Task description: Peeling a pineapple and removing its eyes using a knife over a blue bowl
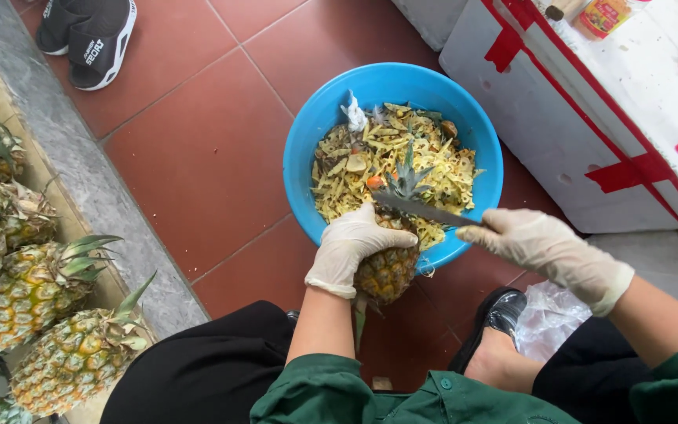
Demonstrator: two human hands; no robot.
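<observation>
Far left, whole pineapples (pixel 33 290) lie in a row on a raised ledge (pixel 100 196) along the red tile floor (pixel 205 149); black shoes (pixel 88 35) sit at top left. Centre, the gloved left hand (pixel 351 247) is closed around a pineapple (pixel 388 271), held over the near rim of a blue basin (pixel 311 149) full of yellow peel scraps (pixel 370 161), its leafy crown pointing into the basin. A knife (pixel 425 210) lies across the fruit's top by the crown. The gloved right hand (pixel 543 247) grips the knife handle. Right, a white foam box (pixel 590 133) with red tape stands just beside the basin; a clear plastic bag (pixel 547 314) lies near the person's black shoe (pixel 500 314).
</observation>
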